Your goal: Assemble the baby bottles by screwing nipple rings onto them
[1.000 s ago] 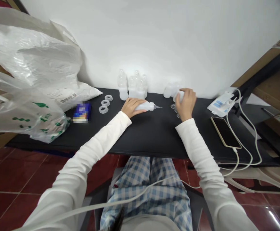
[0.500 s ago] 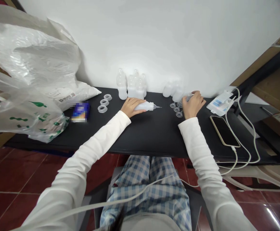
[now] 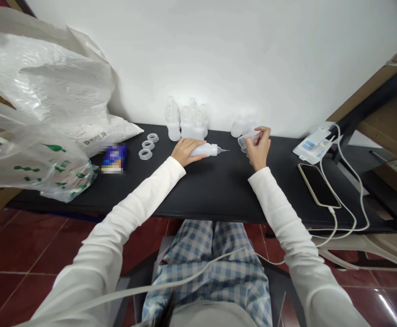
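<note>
My left hand (image 3: 185, 152) is wrapped round a white squeeze bottle (image 3: 205, 150) tipped on its side, its thin clear tip (image 3: 223, 150) pointing right. Pinched in the fingers of my right hand (image 3: 259, 146) is a clear plastic cap (image 3: 245, 141), held over the right-hand group of parts. Small clear round pieces under that hand are mostly covered. Behind the right hand stand translucent cups (image 3: 238, 126), partly hidden. Several frosted bottles with clear domed tops (image 3: 173, 120) stand against the wall beyond my left hand.
Three clear rings (image 3: 145, 154) lie left on the black table (image 3: 212, 195), beside a blurred blue packet (image 3: 114, 159). Large plastic bags (image 3: 48, 81) fill the left end. A phone (image 3: 319, 185) with a white cable and a white packet (image 3: 311, 145) lie right.
My right hand has moved left and lifted slightly, bringing the clear cap with it and covering the small round pieces. My left hand and its bottle have stayed in place.
</note>
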Available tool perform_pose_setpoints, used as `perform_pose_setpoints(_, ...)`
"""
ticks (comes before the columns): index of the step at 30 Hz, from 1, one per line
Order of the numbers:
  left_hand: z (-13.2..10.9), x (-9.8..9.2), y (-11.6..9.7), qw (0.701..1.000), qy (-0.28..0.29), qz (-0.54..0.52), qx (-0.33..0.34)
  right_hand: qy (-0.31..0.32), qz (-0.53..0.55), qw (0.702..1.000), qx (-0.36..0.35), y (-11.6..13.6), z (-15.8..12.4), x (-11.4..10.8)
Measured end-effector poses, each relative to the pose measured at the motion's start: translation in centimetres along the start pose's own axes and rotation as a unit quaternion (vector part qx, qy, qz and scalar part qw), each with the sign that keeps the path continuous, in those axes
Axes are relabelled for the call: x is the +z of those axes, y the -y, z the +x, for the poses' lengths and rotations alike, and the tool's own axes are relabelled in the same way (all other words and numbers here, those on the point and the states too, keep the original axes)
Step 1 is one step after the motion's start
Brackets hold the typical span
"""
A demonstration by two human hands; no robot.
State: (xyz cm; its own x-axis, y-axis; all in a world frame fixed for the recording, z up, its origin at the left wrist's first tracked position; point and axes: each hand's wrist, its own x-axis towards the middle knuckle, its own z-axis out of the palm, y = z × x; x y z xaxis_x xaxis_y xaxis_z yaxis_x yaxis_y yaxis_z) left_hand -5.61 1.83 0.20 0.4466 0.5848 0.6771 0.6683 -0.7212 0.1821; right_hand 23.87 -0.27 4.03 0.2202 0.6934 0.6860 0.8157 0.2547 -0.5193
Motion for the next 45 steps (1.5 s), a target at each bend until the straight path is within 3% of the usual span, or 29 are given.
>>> perform_pose_setpoints(10, 0.1, -0.1, -0.1, 1.000, -0.021, 0.016, -0.005, 0.078, 0.179, 0.976, 0.090, -0.1, -1.7, 3.3)
perform_pose_setpoints(15, 0.0, 0.0, -0.2, 1.000, -0.019, 0.009, -0.001, 0.172, 0.278, 0.944, 0.042, 1.8, -3.2, 3.7)
perform_pose_setpoints(20, 0.2, -0.2, -0.4, 1.000, -0.003, -0.015, -0.009, 0.212, 0.316, 0.925, -0.009, 2.5, -4.1, 3.6)
perform_pose_setpoints(24, 0.2, -0.6, -1.4, 0.997, 0.022, -0.077, -0.023, 0.199, 0.271, 0.939, -0.075, 2.2, -4.2, 3.2)
perform_pose_setpoints(27, 0.1, -0.8, -2.5, 0.981, 0.042, -0.181, -0.061, 0.184, 0.214, 0.950, -0.133, 2.2, -4.2, 2.7)
perform_pose_setpoints(32, 0.6, -0.8, -4.0, 0.915, 0.092, -0.359, -0.163, 0.103, 0.146, 0.964, -0.195, 2.8, -4.5, 2.6)
perform_pose_setpoints(36, 1.0, -0.7, -4.6, 0.872, 0.137, -0.433, -0.182, 0.031, 0.135, 0.975, -0.176, 3.4, -4.8, 2.8)
perform_pose_setpoints(39, 0.9, -0.8, -4.9, 0.903, 0.134, -0.376, -0.156, 0.028, 0.123, 0.982, -0.142, 3.7, -4.8, 2.8)
perform_pose_setpoints(42, 0.5, -0.9, -4.9, 0.954, 0.114, -0.243, -0.132, 0.056, 0.101, 0.989, -0.098, 4.1, -4.9, 2.7)
perform_pose_setpoints(45, 0.1, -0.6, -4.5, 0.985, 0.089, -0.120, -0.090, 0.088, 0.080, 0.992, -0.046, 5.0, -4.9, 2.6)
